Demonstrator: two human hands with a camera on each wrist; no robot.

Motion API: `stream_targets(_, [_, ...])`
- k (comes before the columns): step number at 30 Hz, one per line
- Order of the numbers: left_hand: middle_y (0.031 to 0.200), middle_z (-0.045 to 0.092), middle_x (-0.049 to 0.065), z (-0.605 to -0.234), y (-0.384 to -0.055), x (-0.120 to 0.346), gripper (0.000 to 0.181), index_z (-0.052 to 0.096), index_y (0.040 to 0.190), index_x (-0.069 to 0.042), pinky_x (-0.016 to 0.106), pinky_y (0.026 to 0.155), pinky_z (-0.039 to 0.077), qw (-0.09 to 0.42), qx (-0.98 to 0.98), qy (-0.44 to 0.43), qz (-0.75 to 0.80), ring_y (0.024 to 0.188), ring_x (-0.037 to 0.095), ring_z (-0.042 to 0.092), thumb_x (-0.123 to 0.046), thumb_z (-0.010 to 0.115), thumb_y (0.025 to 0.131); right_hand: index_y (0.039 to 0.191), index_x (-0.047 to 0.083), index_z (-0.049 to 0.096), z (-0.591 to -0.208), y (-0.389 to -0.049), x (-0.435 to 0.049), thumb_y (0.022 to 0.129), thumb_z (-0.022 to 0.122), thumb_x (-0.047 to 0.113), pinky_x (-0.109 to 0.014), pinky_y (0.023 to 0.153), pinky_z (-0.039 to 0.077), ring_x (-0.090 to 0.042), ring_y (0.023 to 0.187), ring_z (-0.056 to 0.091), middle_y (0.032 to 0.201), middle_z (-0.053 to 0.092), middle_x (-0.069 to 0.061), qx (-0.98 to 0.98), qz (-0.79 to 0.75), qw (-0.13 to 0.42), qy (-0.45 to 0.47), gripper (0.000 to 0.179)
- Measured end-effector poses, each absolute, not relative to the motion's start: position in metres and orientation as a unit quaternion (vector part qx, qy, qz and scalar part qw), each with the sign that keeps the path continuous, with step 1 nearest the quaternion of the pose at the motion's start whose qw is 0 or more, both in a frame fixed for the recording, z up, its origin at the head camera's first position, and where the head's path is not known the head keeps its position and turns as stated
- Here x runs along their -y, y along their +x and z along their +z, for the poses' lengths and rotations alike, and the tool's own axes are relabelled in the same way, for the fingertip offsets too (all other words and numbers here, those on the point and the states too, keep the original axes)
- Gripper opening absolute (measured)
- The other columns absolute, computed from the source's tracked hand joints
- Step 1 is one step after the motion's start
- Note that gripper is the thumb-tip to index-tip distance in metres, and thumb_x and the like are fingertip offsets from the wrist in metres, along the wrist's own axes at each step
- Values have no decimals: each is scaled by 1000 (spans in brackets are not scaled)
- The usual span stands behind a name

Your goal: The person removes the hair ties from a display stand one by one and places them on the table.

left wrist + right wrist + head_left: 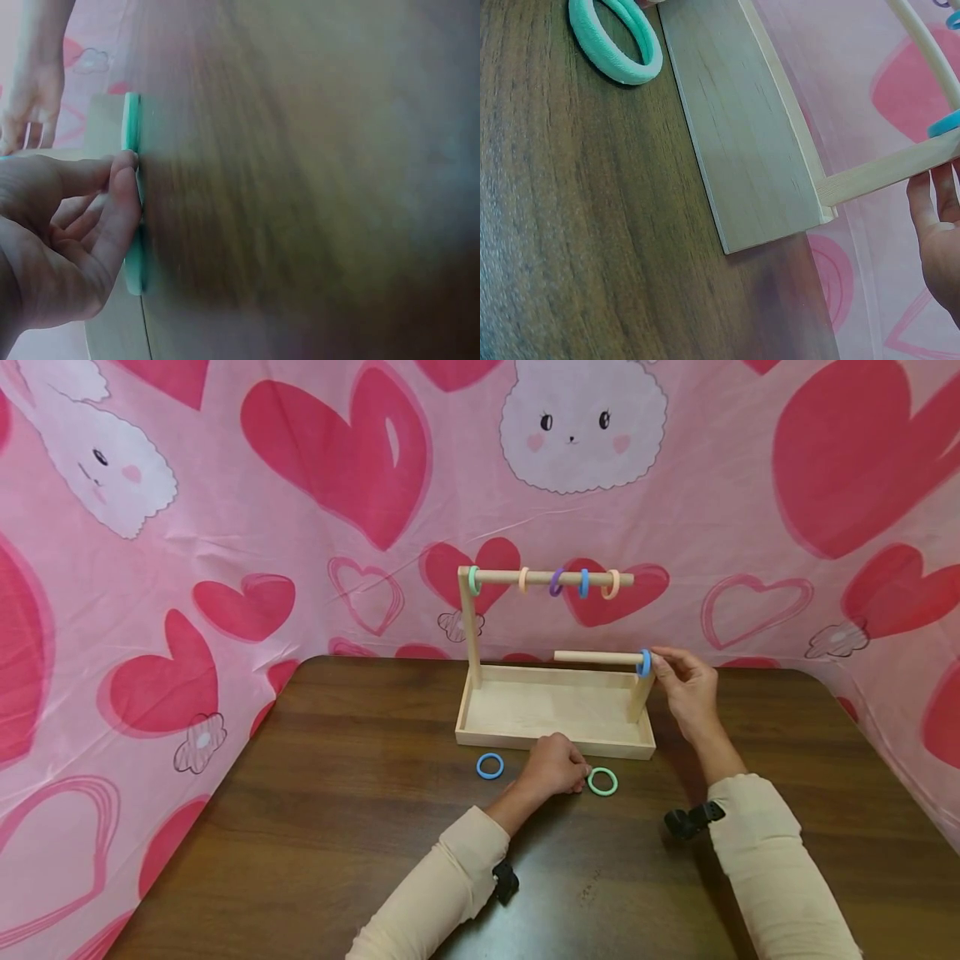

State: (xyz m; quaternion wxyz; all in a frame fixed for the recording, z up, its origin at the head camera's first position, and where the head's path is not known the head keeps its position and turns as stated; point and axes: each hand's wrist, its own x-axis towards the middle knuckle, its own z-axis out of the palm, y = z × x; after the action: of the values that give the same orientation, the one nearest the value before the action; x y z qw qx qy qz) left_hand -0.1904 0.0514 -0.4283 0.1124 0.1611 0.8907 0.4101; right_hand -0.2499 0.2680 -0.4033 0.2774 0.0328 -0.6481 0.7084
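A light wooden stand has a tray base, a tall left post with an upper bar, and a short right post with a lower bar. At the lower bar's right end, against its post, is a blue hair tie. My right hand holds it there by the fingertips; its thumb is hidden in the right wrist view. In front of the tray, my left hand pinches the edge of a green hair tie on the table between thumb and finger.
Several hair ties hang on the upper bar: green, peach, purple, blue and peach. Another blue hair tie lies on the brown wooden table, left of my left hand. A pink heart-patterned cloth stands behind the table.
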Motion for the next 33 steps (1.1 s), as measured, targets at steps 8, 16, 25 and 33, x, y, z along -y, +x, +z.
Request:
stream_targets(8, [62,72,6,-431,-195,-48,12,81,86,-4,14,46,45,131,-873,191,429,46,-2,53,-8,71,92,99,10,79,-403,-250,-268,94,64,-6,-11,65,54,4,72,66,82,75,16,648,709,277,32,22])
stream_targets(16, [78,76,13,-424,-202,-43,13,78,98,0,14,51,44,134,-841,219,476,53,2,58,-7,68,94,103,0,77,-404,-251,-269,94,64,-6,-11,65,54,4,72,66,82,75,17,650,707,276,31,17])
stream_targets(25, [82,79,11,-412,-208,-47,15,78,101,-5,16,51,47,115,-833,211,498,55,1,62,-14,71,93,108,-8,73,-403,-250,-270,94,64,-5,-11,62,54,4,71,65,81,75,18,655,702,278,27,17])
stream_targets(33, [86,79,5,-403,-212,-59,16,80,100,-10,15,56,47,65,-832,226,502,65,-2,61,-22,73,92,100,10,79,-401,-250,-269,95,65,-3,-12,63,54,4,70,65,81,75,18,657,702,273,32,20])
